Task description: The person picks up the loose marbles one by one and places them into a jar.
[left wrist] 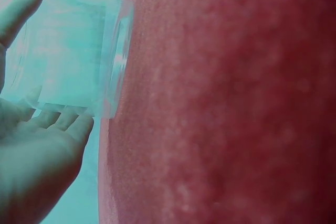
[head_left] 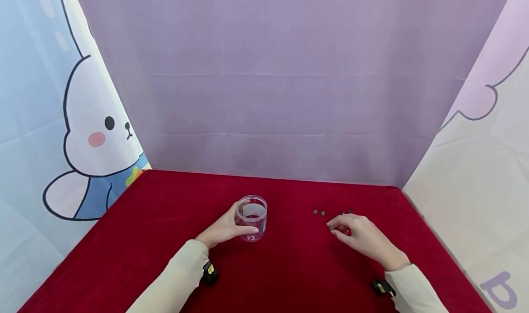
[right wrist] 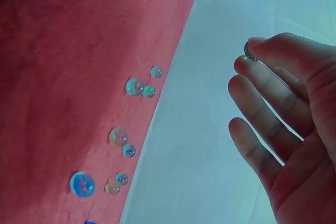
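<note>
My left hand (head_left: 225, 228) grips a clear plastic jar (head_left: 257, 236) round its side, thumb in front. The jar's open mouth faces up, and a pale label shows on its wall. In the left wrist view the fingers lie along the jar (left wrist: 73, 51), near the red cloth; whether its bottom touches the cloth I cannot tell. My right hand (head_left: 363, 237) is above the cloth on the right. Between its thumb and index finger it pinches a small glass marble (right wrist: 250, 52), the other fingers loosely extended. Several marbles (right wrist: 119, 136) lie on the cloth near this hand.
A red cloth (head_left: 289, 267) covers the table. Among the loose marbles is a larger blue one (right wrist: 83, 184). A plain lilac curtain (head_left: 268, 83) hangs behind the table, with printed curtains on the left (head_left: 95, 106) and right (head_left: 487, 175).
</note>
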`<state>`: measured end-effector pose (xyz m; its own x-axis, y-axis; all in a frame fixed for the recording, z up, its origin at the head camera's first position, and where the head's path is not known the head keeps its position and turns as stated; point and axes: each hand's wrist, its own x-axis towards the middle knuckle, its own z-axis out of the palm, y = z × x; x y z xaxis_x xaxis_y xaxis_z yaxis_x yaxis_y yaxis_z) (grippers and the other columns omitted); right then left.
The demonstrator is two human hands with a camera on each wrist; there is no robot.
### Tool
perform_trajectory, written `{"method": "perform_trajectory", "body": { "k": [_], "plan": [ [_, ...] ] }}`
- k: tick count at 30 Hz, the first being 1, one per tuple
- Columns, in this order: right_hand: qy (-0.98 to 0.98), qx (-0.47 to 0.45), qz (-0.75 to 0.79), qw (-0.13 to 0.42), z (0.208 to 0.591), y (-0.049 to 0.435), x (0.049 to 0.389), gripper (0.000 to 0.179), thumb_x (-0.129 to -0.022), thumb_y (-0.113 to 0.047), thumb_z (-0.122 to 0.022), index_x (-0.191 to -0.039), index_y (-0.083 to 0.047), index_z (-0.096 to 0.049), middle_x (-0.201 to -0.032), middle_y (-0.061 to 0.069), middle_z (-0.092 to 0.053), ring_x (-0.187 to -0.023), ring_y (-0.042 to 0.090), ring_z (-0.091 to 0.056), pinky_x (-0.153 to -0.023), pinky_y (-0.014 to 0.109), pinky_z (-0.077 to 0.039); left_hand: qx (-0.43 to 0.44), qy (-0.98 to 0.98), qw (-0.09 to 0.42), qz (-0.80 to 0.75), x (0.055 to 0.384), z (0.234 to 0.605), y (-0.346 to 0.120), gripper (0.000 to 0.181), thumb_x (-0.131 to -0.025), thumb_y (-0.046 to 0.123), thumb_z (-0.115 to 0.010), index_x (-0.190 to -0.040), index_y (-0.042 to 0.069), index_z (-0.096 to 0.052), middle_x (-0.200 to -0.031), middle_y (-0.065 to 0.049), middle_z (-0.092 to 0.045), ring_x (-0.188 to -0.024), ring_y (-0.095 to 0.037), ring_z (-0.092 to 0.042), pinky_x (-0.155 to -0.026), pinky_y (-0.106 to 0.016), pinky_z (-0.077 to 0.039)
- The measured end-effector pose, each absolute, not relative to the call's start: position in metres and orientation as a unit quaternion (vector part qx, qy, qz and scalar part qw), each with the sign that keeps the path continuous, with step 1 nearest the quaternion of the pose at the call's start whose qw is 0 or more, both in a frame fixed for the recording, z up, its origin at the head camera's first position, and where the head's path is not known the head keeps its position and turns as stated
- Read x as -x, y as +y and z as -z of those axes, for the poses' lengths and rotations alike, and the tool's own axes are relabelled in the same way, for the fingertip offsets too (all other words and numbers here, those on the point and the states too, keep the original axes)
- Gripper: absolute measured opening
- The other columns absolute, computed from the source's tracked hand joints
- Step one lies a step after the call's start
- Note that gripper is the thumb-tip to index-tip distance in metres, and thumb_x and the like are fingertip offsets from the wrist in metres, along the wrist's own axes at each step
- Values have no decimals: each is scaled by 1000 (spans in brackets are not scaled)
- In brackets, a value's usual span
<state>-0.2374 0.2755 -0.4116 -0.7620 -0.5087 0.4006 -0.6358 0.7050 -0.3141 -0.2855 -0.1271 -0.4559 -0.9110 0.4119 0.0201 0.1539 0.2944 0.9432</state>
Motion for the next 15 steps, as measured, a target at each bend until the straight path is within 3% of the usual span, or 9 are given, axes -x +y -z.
{"method": "perform_trajectory", "body": {
  "k": [15],
  "plan": [
    [-893,-335,-273,127,410,257,255,27,-85,-4,-79,-106,-20,-73,-101,-10,-71,-81,3,-61,-70,34,-57,-182,792,118,-571,287,458,-128,94,-83,33,-84,-156,16,-25,-138,-9,-51,-126,-27,-50,-102,-51,-44]
  ]
}}
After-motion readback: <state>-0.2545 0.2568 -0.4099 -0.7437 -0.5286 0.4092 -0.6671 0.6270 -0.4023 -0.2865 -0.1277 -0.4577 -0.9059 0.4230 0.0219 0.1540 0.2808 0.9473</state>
